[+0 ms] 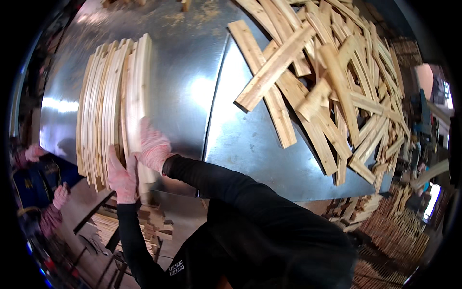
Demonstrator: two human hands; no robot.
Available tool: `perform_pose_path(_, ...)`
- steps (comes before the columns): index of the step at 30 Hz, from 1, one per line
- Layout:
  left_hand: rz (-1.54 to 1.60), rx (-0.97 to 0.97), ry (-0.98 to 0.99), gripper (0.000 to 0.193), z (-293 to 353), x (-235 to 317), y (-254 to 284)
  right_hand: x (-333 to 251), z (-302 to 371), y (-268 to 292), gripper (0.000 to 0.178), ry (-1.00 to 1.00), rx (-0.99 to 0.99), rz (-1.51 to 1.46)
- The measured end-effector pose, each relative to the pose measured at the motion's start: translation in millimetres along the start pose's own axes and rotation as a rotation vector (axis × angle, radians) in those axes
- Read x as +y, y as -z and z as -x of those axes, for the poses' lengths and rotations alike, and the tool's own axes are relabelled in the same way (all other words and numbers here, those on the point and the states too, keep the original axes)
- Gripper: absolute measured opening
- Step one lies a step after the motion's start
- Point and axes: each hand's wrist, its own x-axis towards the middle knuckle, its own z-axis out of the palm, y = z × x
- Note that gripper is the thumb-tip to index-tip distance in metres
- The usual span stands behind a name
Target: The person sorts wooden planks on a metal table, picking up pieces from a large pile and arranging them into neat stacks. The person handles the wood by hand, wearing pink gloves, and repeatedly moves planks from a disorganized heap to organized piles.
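Note:
A row of pale wooden slats [103, 96] stands packed side by side at the left of the metal table [180, 62]. My left hand [123, 180], in a pinkish glove, rests at the row's near end with fingers stretched out and the thumb apart. Just to its right, my gloved right hand [155, 148] grips the rightmost wooden slat [144, 72]. That slat's near end is blurred, and part of it is hidden under the hand. My right forearm crosses the table's near edge.
A big jumbled heap of loose wooden slats [308, 86] covers the table's right side. Sawdust [197, 10] lies toward the far edge. Another person's gloved hands [60, 195] show at the far left. Stacked wood [385, 236] stands below right, with more slats [120, 226] under the near edge.

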Motion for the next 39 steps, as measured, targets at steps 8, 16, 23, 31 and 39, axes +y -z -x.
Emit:
perform_pose_path(8,-0.547,0.037,-0.053,0.082,3,56,7,197,75,296,0.088,-0.088,0.767,0.574)
perform_pose_path(16,0.223,0.031,-0.562,0.098,-60,358,-105,335,254,363,0.120,-0.233,-0.065,0.811)
perform_pose_path(23,0.365,-0.671,-0.194,0.084,-72,423,-83,340,216,463,0.104,-0.150,0.107,0.904)
perform_pose_path(31,0.136,-0.178,-0.121,0.050,-34,383,-60,353,266,463,0.013,0.125,0.166,0.932)
perform_pose_path(39,0.036,-0.209,-0.644,0.113,5,529,-111,379,317,458,0.088,-0.011,-0.096,0.890)
